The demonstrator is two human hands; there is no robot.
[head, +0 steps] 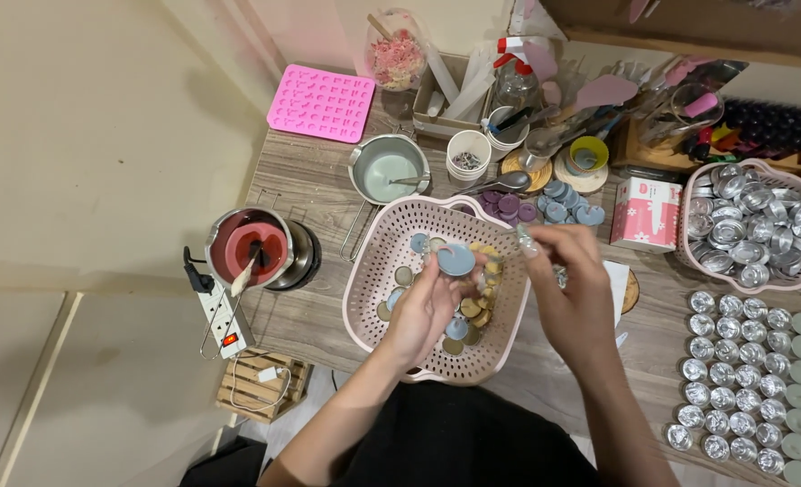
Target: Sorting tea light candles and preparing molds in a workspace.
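Observation:
My left hand (425, 309) is over a pink perforated basket (375, 280) and holds up a round pale blue wax disc (455, 260) between its fingers. My right hand (570, 287) is just right of it, fingers pinched on a small silvery bit (524, 236) near the disc. In the basket lie several round wax discs (475, 307), blue, grey and yellow.
A pot of red wax (251, 246) with a stick and a power strip (224, 316) sit left. A steel pan (389, 169) and a pink silicone mould (321, 102) lie behind. A pink basket of metal cups (750, 227), a small pink box (646, 213) and rows of tealight cups (745, 379) are right.

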